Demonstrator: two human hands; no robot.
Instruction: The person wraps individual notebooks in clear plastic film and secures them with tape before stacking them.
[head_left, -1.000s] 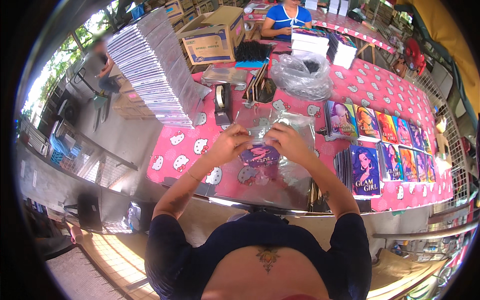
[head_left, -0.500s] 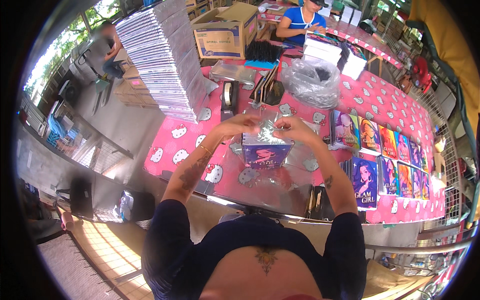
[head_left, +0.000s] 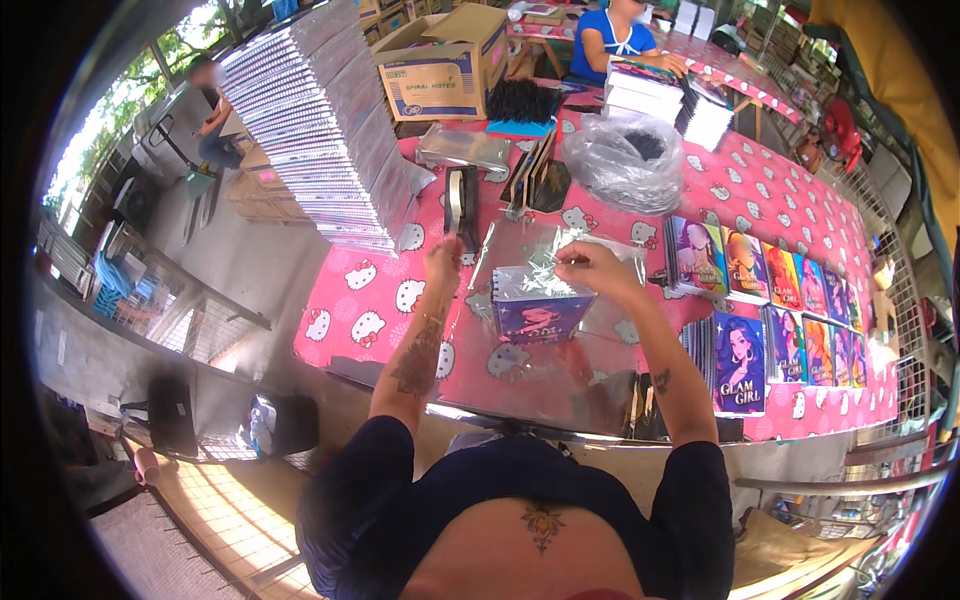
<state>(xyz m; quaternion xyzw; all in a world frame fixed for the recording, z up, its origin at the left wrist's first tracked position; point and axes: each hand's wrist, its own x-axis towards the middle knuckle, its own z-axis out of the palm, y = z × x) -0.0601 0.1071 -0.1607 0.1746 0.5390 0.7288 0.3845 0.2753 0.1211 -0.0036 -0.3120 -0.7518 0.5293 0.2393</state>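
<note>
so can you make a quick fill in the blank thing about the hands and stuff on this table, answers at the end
1. The left hand is right by the black ____ dispenser.
2. The ____ hand is at the clear plastic on top of a small notebook stack.
3. The co-worker wears a ____ top with white trim.
4. The tall notebook pile stands to the ____ of the dispenser.

Missing words: tape; right; blue; left

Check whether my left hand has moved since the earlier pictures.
Yes: judged against the tape dispenser, your left hand has moved left, to the dispenser's near end.
</note>
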